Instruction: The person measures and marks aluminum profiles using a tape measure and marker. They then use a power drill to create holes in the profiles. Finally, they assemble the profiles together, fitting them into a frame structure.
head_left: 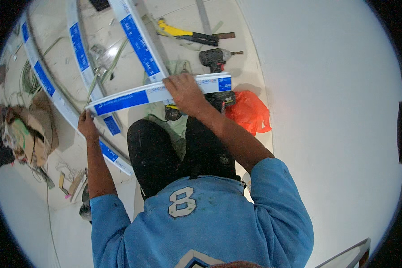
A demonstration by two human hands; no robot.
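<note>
A short white profile strip [169,91] with blue printed film lies crosswise in front of my knees. My left hand [88,125] is closed on its left end. My right hand [186,93] grips it from above, right of its middle. A longer strip [138,42] of the same look runs away from me, its near end meeting the held strip by my right hand. Beyond the held strip's right part lies a black cordless drill [212,59], its middle hidden behind the strip. A yellow and black tape measure [173,112] sits just below the strip.
Two more long white-and-blue strips, one left [42,73] and one nearer the middle [79,47], lie on the tiled floor. A yellow-handled tool [178,30] rests far ahead. An orange plastic bag [249,111] is by the right wall [326,111]. Brown bags [35,129] stand at left.
</note>
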